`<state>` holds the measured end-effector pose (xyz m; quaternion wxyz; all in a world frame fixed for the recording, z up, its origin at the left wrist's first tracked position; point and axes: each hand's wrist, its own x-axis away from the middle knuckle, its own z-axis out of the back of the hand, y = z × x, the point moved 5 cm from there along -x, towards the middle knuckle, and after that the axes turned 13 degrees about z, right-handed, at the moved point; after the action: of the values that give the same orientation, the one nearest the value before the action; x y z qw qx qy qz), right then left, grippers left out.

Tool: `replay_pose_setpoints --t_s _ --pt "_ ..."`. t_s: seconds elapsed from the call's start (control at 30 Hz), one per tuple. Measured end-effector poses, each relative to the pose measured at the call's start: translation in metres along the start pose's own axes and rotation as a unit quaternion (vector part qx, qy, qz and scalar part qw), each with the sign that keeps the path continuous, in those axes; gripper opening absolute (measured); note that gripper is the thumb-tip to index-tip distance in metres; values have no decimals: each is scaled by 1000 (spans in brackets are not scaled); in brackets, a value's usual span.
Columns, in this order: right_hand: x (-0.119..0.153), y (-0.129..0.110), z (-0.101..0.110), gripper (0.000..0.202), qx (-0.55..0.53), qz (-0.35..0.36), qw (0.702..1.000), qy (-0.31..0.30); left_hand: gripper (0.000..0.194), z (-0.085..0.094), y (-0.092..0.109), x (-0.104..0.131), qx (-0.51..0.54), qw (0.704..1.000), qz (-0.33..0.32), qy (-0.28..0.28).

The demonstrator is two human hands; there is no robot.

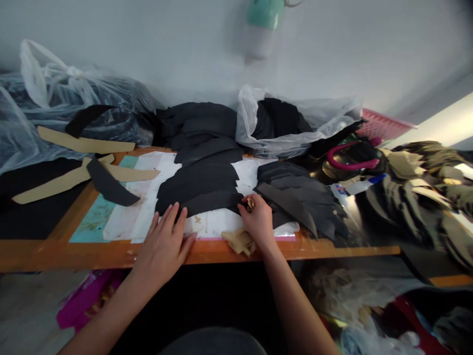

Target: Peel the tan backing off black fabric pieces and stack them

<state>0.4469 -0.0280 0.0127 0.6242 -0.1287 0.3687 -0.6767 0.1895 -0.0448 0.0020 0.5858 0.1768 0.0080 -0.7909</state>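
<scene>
On the white work sheet (221, 224): my left hand (164, 246) lies flat, fingers spread, holding nothing, just below the fanned black pieces (201, 190). My right hand (258, 219) pinches their right edge. Risk, as I judge it: a one-sided tug could skew the fan.

Head view, 1 camera only
Worn on the head, it looks forward and down, close over the workbench (111, 251) edge (wall behind); both forearms enter from below.
</scene>
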Motion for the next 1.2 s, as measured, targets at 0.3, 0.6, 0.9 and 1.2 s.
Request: replay_pose_setpoints --t_s 0.3,0.6,0.9,1.2 --pt "11 -32 19 16 -238 100 965 42 47 11 52 -83 222 960 -103 -136" --pt "33 -43 49 52 -224 189 956 -30 37 -2 54 -86 394 877 -18 -274" --pt "35 -26 48 35 -259 27 966 -7 18 39 43 -66 337 936 -24 -96" --pt "32 -54 26 32 -309 23 950 -32 29 46 54 -50 294 952 -41 -78"
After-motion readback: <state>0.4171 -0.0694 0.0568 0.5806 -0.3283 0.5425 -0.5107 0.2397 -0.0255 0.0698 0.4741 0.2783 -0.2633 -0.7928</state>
